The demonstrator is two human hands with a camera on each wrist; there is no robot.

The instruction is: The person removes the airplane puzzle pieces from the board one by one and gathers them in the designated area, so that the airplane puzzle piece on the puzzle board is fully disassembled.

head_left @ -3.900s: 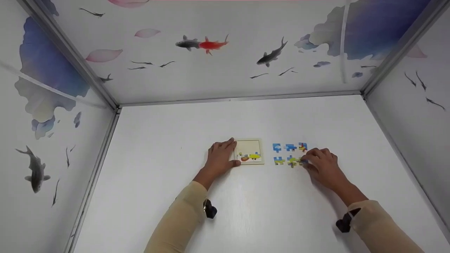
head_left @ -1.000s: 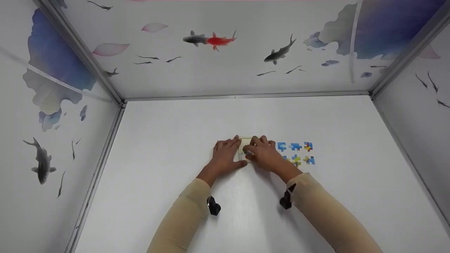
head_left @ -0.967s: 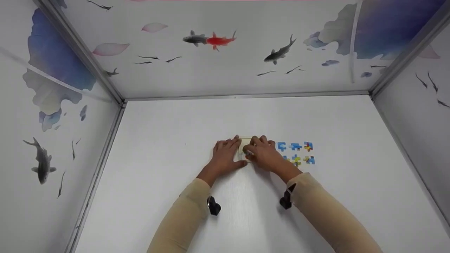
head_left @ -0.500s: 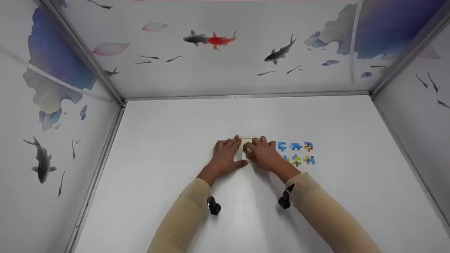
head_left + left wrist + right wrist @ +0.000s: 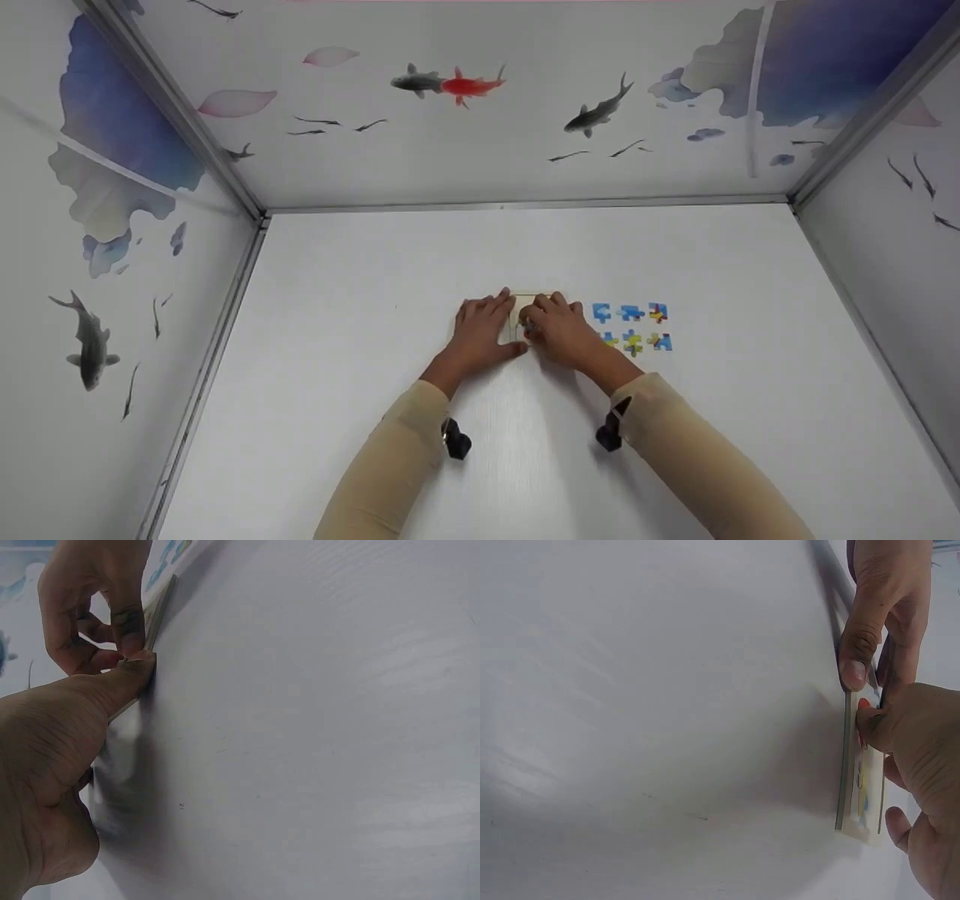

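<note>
A small square wooden jigsaw tray point(image 5: 536, 293) lies on the white table, largely covered by both hands. My left hand point(image 5: 480, 330) grips its left side, with thumb at the near corner and fingers toward the far corner. In the left wrist view, the left thumb point(image 5: 127, 682) presses on the tray's edge. My right hand point(image 5: 562, 330) reaches over the tray, its curled fingers pinching a small puzzle piece point(image 5: 530, 327) low inside it, mostly hidden by the fingertips. Red and yellow printed artwork point(image 5: 862, 784) shows along the tray's near side in the right wrist view.
Right of the tray, loose blue and yellow puzzle pieces point(image 5: 631, 313) lie in two rows, the lower row point(image 5: 633, 343) partly behind the right wrist. White panels point(image 5: 525, 165) printed with fish enclose the table at the back and sides.
Since the oldest frame, my right hand has moved left from the loose pieces onto the tray. Over the last second its fingers have shifted only slightly there; the left hand keeps its place.
</note>
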